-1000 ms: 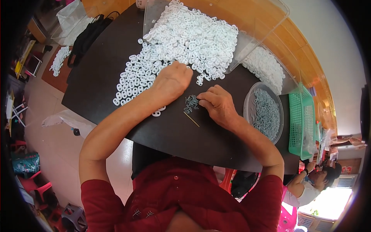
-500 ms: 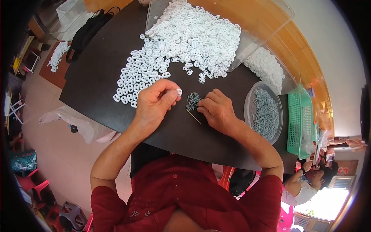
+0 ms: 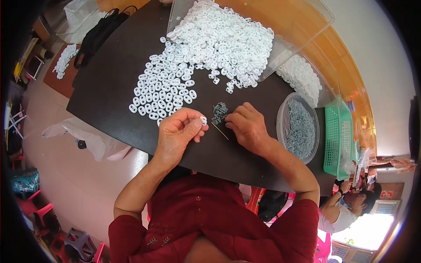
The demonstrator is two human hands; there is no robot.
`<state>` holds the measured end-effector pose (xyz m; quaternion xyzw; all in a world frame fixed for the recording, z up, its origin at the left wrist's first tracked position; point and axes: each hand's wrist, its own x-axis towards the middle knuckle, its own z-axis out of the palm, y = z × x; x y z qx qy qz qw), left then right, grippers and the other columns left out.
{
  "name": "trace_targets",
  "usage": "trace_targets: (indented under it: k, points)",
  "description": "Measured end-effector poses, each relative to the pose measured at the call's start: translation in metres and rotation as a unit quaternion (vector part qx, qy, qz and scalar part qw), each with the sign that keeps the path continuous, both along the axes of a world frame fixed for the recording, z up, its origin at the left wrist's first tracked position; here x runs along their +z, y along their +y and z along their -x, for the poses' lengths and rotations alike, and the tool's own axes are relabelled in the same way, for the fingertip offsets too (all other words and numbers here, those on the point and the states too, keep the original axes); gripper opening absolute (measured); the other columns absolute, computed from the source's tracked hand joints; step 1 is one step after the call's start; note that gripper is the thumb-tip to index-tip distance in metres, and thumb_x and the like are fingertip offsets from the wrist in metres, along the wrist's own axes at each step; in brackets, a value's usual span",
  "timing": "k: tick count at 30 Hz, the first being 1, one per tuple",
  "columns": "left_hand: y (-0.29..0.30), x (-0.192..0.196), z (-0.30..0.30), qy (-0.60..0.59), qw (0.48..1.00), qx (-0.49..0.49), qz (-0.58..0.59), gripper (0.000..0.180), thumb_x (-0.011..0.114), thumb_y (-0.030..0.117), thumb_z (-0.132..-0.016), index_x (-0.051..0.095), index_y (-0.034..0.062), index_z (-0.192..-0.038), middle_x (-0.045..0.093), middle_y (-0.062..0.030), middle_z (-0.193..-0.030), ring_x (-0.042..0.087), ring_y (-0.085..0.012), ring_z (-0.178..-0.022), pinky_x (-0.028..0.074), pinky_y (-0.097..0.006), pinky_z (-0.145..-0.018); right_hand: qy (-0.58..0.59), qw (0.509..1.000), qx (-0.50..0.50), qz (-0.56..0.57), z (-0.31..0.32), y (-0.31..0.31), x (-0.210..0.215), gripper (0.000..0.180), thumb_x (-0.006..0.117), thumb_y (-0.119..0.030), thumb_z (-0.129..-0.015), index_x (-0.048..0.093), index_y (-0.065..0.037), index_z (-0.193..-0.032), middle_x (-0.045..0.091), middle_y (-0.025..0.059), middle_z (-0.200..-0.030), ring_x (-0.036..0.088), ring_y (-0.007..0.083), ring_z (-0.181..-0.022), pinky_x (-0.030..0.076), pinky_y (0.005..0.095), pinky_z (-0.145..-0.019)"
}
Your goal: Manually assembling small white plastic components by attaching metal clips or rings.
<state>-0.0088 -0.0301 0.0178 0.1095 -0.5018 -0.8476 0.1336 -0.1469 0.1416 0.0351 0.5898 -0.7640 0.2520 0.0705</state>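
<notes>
Between the thumb and fingers of my left hand (image 3: 175, 136) is a small white plastic piece with holes (image 3: 203, 120), held just above the dark table. My right hand (image 3: 249, 128) is at the right edge of a small pile of grey screws (image 3: 219, 112), its fingertips pinched together; whatever is between them is too small to make out. A thin brass-coloured rod (image 3: 220, 131) lies between the hands, just below the screws. Beyond my left hand, many white two-holed oval pieces (image 3: 160, 94) lie flat, closely side by side.
A large heap of white pieces (image 3: 223, 39) spills from a clear plastic bin (image 3: 302, 41) at the back. On the right stand a round clear tub (image 3: 280, 118) of screws and a green basket (image 3: 337, 144). Another person (image 3: 337, 215) sits at the far right.
My left hand has come nearer to me with the white piece, uncovering more of the laid-out ovals. My right hand stays beside the screws, almost unmoved.
</notes>
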Motion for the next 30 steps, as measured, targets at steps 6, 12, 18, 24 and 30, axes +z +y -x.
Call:
trace_targets:
  k: [6, 12, 18, 24, 30]
  points:
    - [0.007, -0.004, -0.004, 0.003, 0.998, -0.010, -0.055, 0.012, 0.058, 0.007, -0.090, 0.061, -0.0023, -0.097, 0.064, -0.0078, -0.083, 0.056, -0.0076, -0.067, 0.046, -0.020, -0.060, -0.008, 1.000, 0.008, -0.014, -0.002, -0.004, 0.003, 0.016, 0.068, 0.003, -0.066, 0.058, -0.004, -0.076, 0.051, 0.0071, -0.069, 0.049, 0.0257, -0.066, 0.041, 0.0359, -0.056]
    - [0.013, 0.000, -0.001, -0.022, 0.995, 0.015, -0.096, 0.006, 0.059, 0.001, -0.086, 0.061, -0.0036, -0.091, 0.066, -0.0133, -0.081, 0.059, -0.0127, -0.061, 0.048, -0.024, -0.056, -0.126, 0.991, -0.038, 0.007, -0.020, -0.008, 0.018, 0.012, 0.065, 0.006, -0.072, 0.058, -0.002, -0.078, 0.054, 0.0068, -0.072, 0.054, 0.0196, -0.063, 0.045, 0.0296, -0.058]
    - [0.015, 0.000, -0.002, -0.003, 0.995, 0.030, -0.091, 0.004, 0.060, -0.004, -0.083, 0.060, -0.0024, -0.086, 0.066, -0.0136, -0.078, 0.058, -0.0117, -0.057, 0.047, -0.023, -0.051, -0.346, 0.935, -0.064, 0.033, -0.034, -0.023, 0.030, 0.010, 0.067, 0.002, -0.077, 0.061, -0.001, -0.084, 0.057, 0.0021, -0.076, 0.054, 0.0080, -0.069, 0.045, 0.0226, -0.063]
    - [0.014, -0.001, -0.003, 0.018, 0.996, 0.051, -0.068, 0.021, 0.060, -0.005, -0.082, 0.062, -0.0046, -0.103, 0.063, -0.0072, -0.075, 0.056, -0.0097, -0.060, 0.046, -0.021, -0.055, -0.428, 0.896, -0.088, 0.083, -0.040, -0.028, 0.026, 0.011, 0.065, 0.003, -0.079, 0.064, -0.002, -0.089, 0.059, -0.0001, -0.080, 0.051, 0.0051, -0.070, 0.043, 0.0218, -0.063]
    - [0.014, -0.004, -0.005, 0.023, 0.997, 0.047, -0.055, 0.021, 0.063, 0.000, -0.084, 0.063, -0.0033, -0.104, 0.062, -0.0061, -0.078, 0.056, -0.0093, -0.065, 0.045, -0.021, -0.056, -0.381, 0.920, -0.063, 0.066, -0.037, -0.028, 0.024, 0.013, 0.064, 0.004, -0.079, 0.065, -0.002, -0.091, 0.060, -0.0007, -0.082, 0.051, 0.0049, -0.073, 0.043, 0.0213, -0.066]
